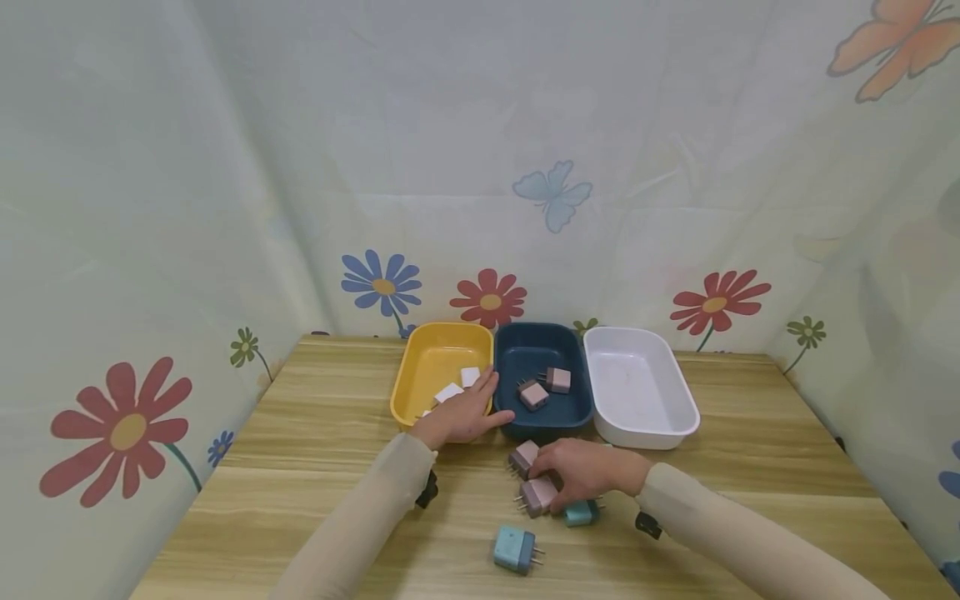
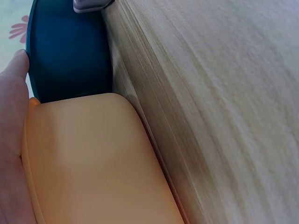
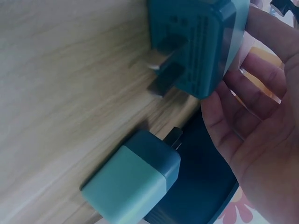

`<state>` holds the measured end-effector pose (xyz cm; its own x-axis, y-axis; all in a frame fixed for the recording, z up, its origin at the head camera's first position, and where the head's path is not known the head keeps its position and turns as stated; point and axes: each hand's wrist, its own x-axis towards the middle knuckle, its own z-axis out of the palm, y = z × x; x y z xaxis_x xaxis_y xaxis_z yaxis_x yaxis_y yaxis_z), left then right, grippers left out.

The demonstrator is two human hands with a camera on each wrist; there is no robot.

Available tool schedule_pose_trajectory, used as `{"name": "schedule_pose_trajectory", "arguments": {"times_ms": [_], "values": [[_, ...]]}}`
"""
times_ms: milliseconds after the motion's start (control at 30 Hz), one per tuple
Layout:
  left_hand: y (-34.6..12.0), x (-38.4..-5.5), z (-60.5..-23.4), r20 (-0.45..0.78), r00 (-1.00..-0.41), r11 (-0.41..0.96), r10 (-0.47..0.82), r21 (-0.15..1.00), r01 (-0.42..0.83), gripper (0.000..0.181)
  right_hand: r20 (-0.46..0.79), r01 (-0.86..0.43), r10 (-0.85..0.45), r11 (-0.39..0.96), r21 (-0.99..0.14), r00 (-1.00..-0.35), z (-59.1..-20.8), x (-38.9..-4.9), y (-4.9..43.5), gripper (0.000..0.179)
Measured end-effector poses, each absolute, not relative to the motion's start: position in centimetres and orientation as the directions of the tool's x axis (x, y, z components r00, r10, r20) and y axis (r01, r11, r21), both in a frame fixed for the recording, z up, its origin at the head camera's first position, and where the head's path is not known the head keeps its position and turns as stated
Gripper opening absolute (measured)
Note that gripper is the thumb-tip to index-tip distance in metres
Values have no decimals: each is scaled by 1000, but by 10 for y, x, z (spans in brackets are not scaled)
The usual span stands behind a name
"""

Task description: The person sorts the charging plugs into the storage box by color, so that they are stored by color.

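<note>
My left hand (image 1: 467, 412) rests on the rim of the yellow tray (image 1: 401, 392) with its fingers extended, beside the dark blue tray (image 1: 555, 423). Over the table, my right hand (image 1: 581, 467) has thumb and fingers around a pink charger (image 1: 537, 496), which still sits at table level. Another pink charger (image 1: 523, 457) lies just behind it, by the fingertips. A teal charger (image 1: 579, 513) is beneath the right hand, and one more teal charger (image 1: 513, 548) lies nearer the front. In the right wrist view, a teal charger (image 3: 194, 51) partly hides the fingers.
White chargers (image 1: 448, 392) lie in the yellow tray, partly behind the left hand. Two pink chargers (image 1: 534, 395) are inside the dark blue tray. A white tray (image 1: 637, 437) stands at the right of the row. A printed curtain (image 1: 450, 167) hangs behind the wooden table (image 1: 315, 433).
</note>
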<state>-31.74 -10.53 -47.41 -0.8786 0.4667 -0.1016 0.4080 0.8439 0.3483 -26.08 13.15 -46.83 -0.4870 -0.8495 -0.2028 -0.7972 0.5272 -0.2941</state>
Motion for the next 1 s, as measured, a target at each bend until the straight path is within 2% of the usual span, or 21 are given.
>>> {"name": "schedule_pose_trajectory", "arguments": {"times_ms": [300,700,1000], "values": [[-105,-318,-475,-110,-882,851,458,340,399,89,-183,-809,-866,500,-309,-465,-466,-259,133,41],[-105,-315,-472,-114,-882,852,458,339,398,89,-91,-826,-886,459,-327,-456,-450,-254,136,42],[-106,-318,-476,-104,-877,843,468,350,409,89,-76,-800,-863,494,-342,-500,-449,-256,143,42]]}}
